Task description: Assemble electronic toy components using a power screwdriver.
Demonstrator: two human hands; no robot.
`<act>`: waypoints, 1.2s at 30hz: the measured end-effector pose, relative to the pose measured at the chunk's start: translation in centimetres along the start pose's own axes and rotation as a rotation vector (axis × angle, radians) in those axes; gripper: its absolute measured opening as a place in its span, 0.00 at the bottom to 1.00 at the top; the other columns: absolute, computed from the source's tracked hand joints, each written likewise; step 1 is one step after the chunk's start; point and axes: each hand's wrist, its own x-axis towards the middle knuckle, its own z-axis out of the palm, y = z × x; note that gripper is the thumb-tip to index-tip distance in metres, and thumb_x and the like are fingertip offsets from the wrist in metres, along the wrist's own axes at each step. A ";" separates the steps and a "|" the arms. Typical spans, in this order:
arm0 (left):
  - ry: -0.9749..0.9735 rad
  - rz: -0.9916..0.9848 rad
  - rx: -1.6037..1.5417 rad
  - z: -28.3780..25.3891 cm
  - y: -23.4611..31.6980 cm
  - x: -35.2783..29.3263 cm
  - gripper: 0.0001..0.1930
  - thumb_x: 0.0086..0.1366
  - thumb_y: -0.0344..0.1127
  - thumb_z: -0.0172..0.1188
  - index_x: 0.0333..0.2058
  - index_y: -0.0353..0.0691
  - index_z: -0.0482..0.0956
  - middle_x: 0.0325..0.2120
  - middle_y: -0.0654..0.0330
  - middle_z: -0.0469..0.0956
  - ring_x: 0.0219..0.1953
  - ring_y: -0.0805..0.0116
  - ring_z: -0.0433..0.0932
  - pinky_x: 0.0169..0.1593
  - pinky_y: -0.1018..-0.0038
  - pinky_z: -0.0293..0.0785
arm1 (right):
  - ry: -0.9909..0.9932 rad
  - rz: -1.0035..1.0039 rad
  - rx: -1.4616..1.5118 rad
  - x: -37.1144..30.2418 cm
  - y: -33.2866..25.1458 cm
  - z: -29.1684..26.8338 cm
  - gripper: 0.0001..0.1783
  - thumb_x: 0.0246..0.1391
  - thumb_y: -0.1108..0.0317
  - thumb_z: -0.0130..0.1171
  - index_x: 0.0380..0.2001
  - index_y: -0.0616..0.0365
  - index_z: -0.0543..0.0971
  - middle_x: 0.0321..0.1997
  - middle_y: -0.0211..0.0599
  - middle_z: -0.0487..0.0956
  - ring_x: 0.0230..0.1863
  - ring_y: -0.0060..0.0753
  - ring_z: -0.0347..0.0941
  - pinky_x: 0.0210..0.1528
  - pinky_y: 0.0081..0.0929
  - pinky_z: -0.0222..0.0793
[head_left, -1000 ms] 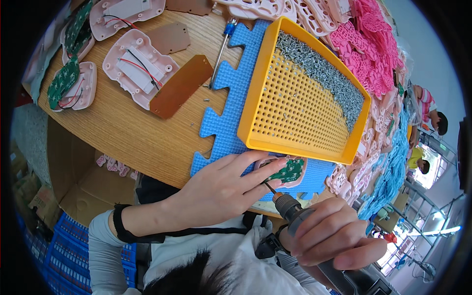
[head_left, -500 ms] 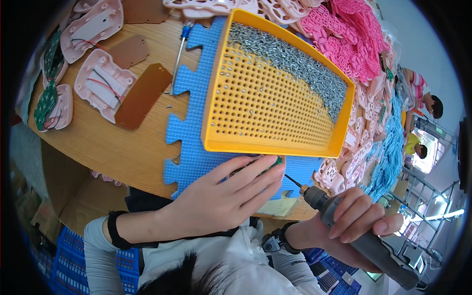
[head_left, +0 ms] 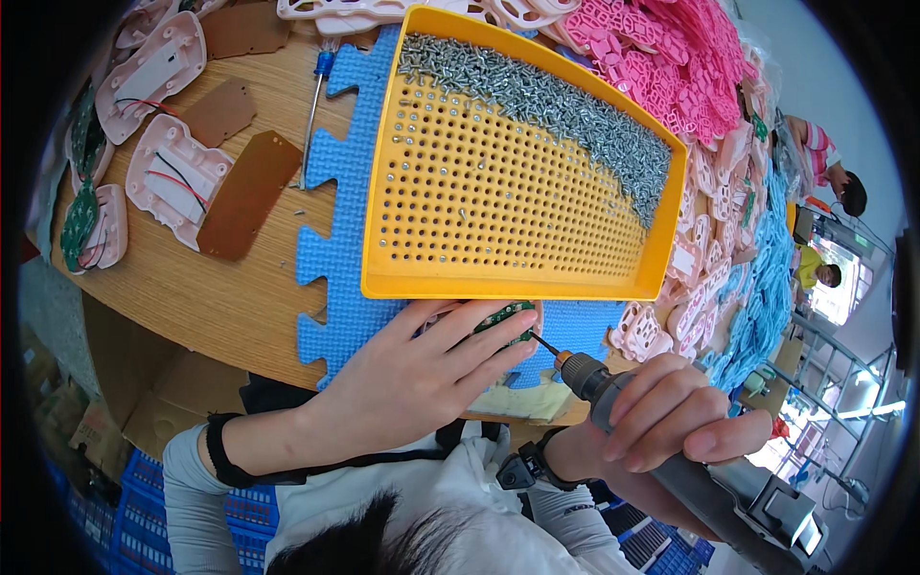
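Note:
My left hand (head_left: 407,369) rests with its fingers laid over a green circuit board (head_left: 505,312), gripping it at the front wall of the yellow tray. The board seems to sit in a pale pink shell, mostly hidden under the fingers. My right hand (head_left: 671,422) is wrapped around a dark grey electric screwdriver (head_left: 596,383). Its thin bit points left and reaches the board's right end beside my left fingertips; whether it sits on a screw is too small to tell. The yellow perforated tray (head_left: 517,285) holds many small silver screws (head_left: 546,110) along its far side.
Beneath the tray lies a blue foam mat (head_left: 331,254). To the left are pink shells (head_left: 158,182) with wires, brown boards (head_left: 251,196) and a blue-handled screwdriver (head_left: 315,115). Bright pink parts (head_left: 661,67), pale pink parts and blue strands (head_left: 762,278) pile at right. Other people are farther off.
The electric screwdriver has moved left and its bit now reaches the board, where before it stood just apart. More of the green board shows. The whole view has shifted slightly.

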 end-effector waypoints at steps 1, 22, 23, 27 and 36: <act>0.000 -0.001 0.001 0.0 0.0 0.0 0.24 0.55 0.35 0.51 0.52 0.37 0.71 0.57 0.60 0.66 0.58 0.63 0.64 0.57 0.67 0.60 | 0.018 0.015 -0.009 0.0 -0.1 0.2 0.06 0.60 0.73 0.44 0.38 0.64 0.62 0.29 0.49 0.76 0.26 0.41 0.76 0.28 0.35 0.75; -0.023 -0.018 -0.012 -0.2 0.1 0.1 0.24 0.54 0.33 0.51 0.52 0.38 0.71 0.57 0.60 0.66 0.58 0.64 0.63 0.59 0.66 0.59 | -0.011 0.040 0.012 0.5 -0.3 -0.1 0.08 0.63 0.70 0.43 0.38 0.65 0.62 0.27 0.48 0.76 0.24 0.42 0.75 0.25 0.35 0.74; -0.017 -0.016 -0.013 -0.2 0.1 0.1 0.24 0.54 0.33 0.51 0.52 0.38 0.71 0.57 0.61 0.66 0.58 0.64 0.63 0.59 0.66 0.59 | -0.039 0.061 -0.011 0.6 -0.4 -0.2 0.07 0.62 0.71 0.44 0.39 0.65 0.62 0.26 0.48 0.76 0.23 0.41 0.75 0.25 0.36 0.74; -0.002 0.002 0.009 -0.2 0.1 0.3 0.23 0.54 0.33 0.51 0.51 0.39 0.71 0.56 0.60 0.66 0.57 0.64 0.63 0.59 0.66 0.59 | 0.323 -0.114 -0.125 0.3 -0.4 2.2 0.28 0.54 0.39 0.50 0.33 0.56 0.65 0.14 0.30 0.71 0.12 0.22 0.68 0.19 0.19 0.61; 0.160 -0.044 0.016 0.0 0.3 -0.3 0.25 0.50 0.36 0.63 0.49 0.47 0.74 0.54 0.64 0.68 0.56 0.63 0.64 0.54 0.63 0.63 | 0.521 -0.026 -0.128 -1.2 -1.8 1.5 0.31 0.54 0.35 0.45 0.35 0.56 0.64 0.15 0.29 0.70 0.14 0.22 0.66 0.22 0.19 0.61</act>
